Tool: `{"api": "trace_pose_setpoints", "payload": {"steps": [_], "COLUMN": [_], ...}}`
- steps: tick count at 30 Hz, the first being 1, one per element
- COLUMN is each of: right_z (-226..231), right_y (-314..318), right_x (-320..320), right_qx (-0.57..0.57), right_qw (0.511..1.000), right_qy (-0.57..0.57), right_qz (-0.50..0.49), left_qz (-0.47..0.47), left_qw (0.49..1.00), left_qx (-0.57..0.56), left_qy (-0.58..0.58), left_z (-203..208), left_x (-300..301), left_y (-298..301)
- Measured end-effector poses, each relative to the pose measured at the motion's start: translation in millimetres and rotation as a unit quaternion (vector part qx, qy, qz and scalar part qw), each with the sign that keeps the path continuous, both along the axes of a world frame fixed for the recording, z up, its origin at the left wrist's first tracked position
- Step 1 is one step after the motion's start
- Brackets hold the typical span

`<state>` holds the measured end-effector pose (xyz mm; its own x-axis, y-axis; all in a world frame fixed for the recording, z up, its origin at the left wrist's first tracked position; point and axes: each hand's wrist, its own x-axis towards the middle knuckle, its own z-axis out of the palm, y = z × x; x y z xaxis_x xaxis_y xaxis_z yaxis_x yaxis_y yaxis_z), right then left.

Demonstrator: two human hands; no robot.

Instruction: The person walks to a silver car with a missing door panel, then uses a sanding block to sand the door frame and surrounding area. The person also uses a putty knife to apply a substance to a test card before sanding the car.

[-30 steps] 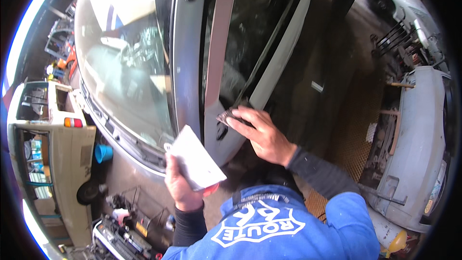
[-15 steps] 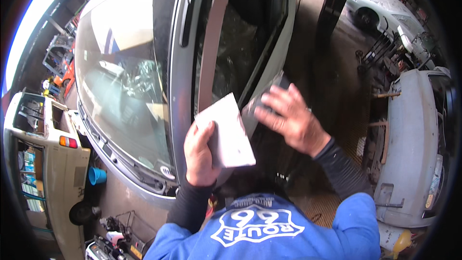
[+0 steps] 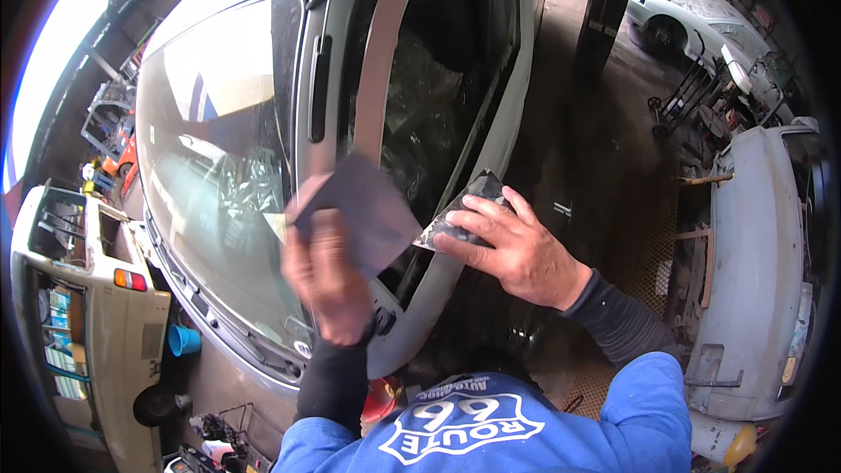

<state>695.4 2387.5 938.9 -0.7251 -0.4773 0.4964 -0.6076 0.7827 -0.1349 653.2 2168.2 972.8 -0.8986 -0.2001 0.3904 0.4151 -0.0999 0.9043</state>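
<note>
My left hand (image 3: pixel 331 276), smeared by motion, is closed around one edge of a thin square board (image 3: pixel 372 215), its thumb across the face. The face toward me looks grey-purple. In my right hand (image 3: pixel 530 258) is a dark flat piece (image 3: pixel 469 210) with a pointed corner and a scuffed, pale-streaked edge. The fingers lie over its top, and its tip comes close to the board's right corner. Both hands are in front of the grey vehicle's door frame (image 3: pixel 517 96). A pinkish-brown strip (image 3: pixel 377 79) runs along the window pillar above the board.
The windscreen (image 3: pixel 228 166) spans the left, with a wiper-like black handle (image 3: pixel 320 88) beside it. Further left stand a beige van (image 3: pixel 123 324) and a blue bucket (image 3: pixel 184 340). On the right are a grey body panel (image 3: pixel 753 271), a hand truck (image 3: pixel 674 105) and a dark post (image 3: pixel 604 13).
The board has turned from its bright white look to grey-purple and shifted left and up with my left hand. My right hand has moved slightly down, still holding the dark piece.
</note>
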Motion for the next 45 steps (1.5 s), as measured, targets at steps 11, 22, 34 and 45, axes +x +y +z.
{"api": "trace_pose_setpoints", "payload": {"steps": [11, 22, 34, 45], "right_z": [46, 53, 54, 34], "right_y": [-2, -8, -20, -43], "right_x": [-213, -233, -235, -202], "right_qx": [-0.373, -0.322, -0.297, -0.291], "right_qw": [0.914, 0.926, 0.932, 0.934], "right_qy": [0.156, 0.192, 0.181, 0.202], "right_qz": [0.004, -0.04, -0.102, -0.049], "left_qz": [-0.016, -0.013, -0.043, -0.015], "left_qw": [0.973, 0.965, 0.964, 0.964], "left_qx": [0.198, 0.219, 0.223, 0.222], "left_qy": [-0.116, -0.146, -0.137, -0.144], "left_z": [-16, -38, -51, -54], "left_x": [30, 36, 40, 53], "left_y": [-37, -58, -74, -92]}}
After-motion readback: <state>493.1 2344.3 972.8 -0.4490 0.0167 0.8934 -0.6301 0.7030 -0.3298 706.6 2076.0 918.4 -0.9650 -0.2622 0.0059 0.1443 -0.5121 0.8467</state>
